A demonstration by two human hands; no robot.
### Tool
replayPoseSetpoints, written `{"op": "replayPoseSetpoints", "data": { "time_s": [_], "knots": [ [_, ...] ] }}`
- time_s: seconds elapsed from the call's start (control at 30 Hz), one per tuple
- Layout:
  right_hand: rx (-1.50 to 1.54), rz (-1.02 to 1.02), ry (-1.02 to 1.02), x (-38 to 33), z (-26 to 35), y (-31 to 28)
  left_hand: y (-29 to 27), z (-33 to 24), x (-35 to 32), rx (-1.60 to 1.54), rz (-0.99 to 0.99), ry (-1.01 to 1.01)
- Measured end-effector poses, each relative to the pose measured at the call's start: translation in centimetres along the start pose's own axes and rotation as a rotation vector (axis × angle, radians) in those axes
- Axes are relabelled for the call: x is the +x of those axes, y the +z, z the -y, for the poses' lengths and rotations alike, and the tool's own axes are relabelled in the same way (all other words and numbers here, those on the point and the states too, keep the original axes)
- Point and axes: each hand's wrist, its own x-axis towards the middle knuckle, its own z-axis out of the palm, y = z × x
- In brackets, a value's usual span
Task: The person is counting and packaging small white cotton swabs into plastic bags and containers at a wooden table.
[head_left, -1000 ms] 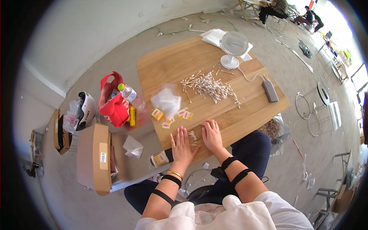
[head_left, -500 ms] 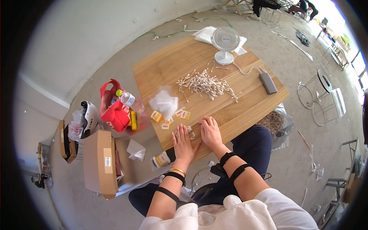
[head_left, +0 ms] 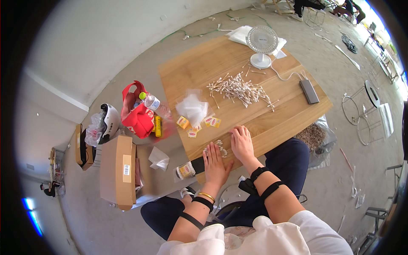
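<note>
White fan (head_left: 262, 41) — cabled to a grey power bank (head_left: 309, 92), red bag (head_left: 140, 122), white helmet (head_left: 112, 119)

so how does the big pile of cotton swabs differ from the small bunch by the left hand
The pile holds many more swabs; the bunch only a few. The pile sprawls loosely at many angles, while the bunch looks more lined up. The pile lies apart from both hands; the bunch is partly covered by the left hand. Both are white-tipped swabs on the wooden table.
</note>
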Motion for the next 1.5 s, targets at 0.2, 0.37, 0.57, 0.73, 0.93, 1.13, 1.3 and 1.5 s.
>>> {"op": "replayPoseSetpoints", "data": {
  "time_s": [0.2,0.37,0.57,0.73,0.93,1.13,1.3,1.5],
  "knots": [
    [0.008,0.011,-0.001,-0.2,0.1,-0.2,0.0,0.0,-0.5,0.002,-0.032,0.007],
    [-0.009,0.009,-0.012,-0.2,0.0,-0.1,-0.2,1.5,0.8,0.127,0.04,-0.006],
    [-0.052,-0.019,-0.031,-0.2,-0.3,0.3,-0.6,2.2,4.1,0.185,0.134,-0.128],
    [-0.031,-0.034,-0.02,-0.1,-0.1,0.2,-1.1,2.6,5.1,0.202,0.169,-0.138],
    [-0.058,-0.023,-0.021,-0.1,-0.3,-0.4,-0.9,3.1,3.3,0.117,0.089,-0.007],
    [-0.038,-0.007,-0.022,-0.3,-0.4,-0.3,-1.3,2.1,0.0,0.078,0.059,0.073],
    [-0.041,-0.012,-0.022,-0.2,-0.1,-0.1,-1.0,1.7,-1.4,0.059,0.106,0.098],
    [-0.021,-0.018,-0.033,-0.1,-0.2,-0.2,-1.1,-0.2,-2.7,0.038,0.083,0.014]
  ]
}}
